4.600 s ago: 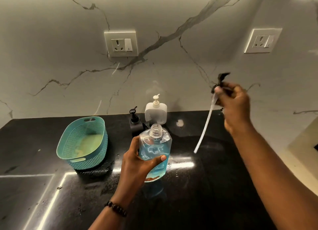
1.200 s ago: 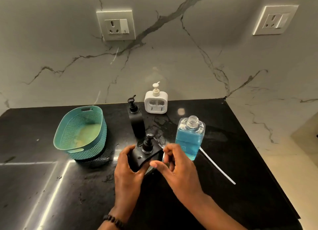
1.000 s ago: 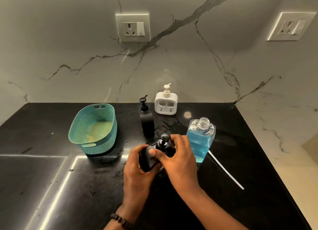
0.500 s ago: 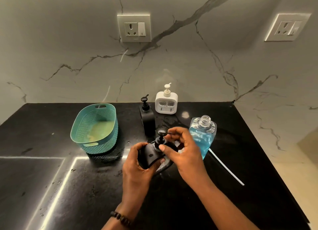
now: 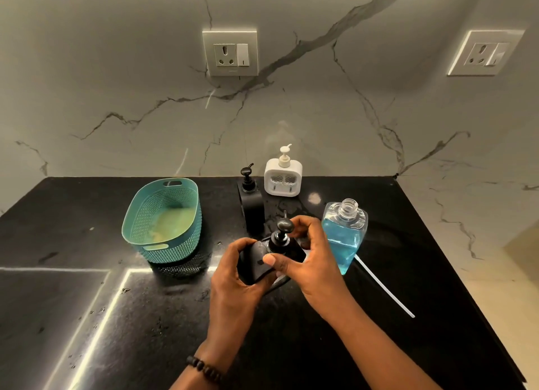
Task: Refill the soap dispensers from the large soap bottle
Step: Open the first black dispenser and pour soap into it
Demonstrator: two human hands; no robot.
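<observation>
Just right of your grip, the large soap bottle point(image 5: 344, 235) stands uncapped on the black counter point(image 5: 87, 316), its pump tube point(image 5: 385, 290) lying beside it. Your left hand point(image 5: 233, 281) clasps the black dispenser point(image 5: 262, 258), now tilted toward you. Your right hand point(image 5: 312, 258) has shifted from the pump head down to the collar point(image 5: 278, 245), thumb and fingers pinching: unscrewing comes next, I'd say.

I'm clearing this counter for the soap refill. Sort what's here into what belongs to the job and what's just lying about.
For the job:
- large soap bottle, uncapped
- its pump tube, lying on the counter
- black dispenser, gripped by left hand and right hand
- second black dispenser
- white dispenser

Lying about:
- teal basket
- wall sockets
</observation>
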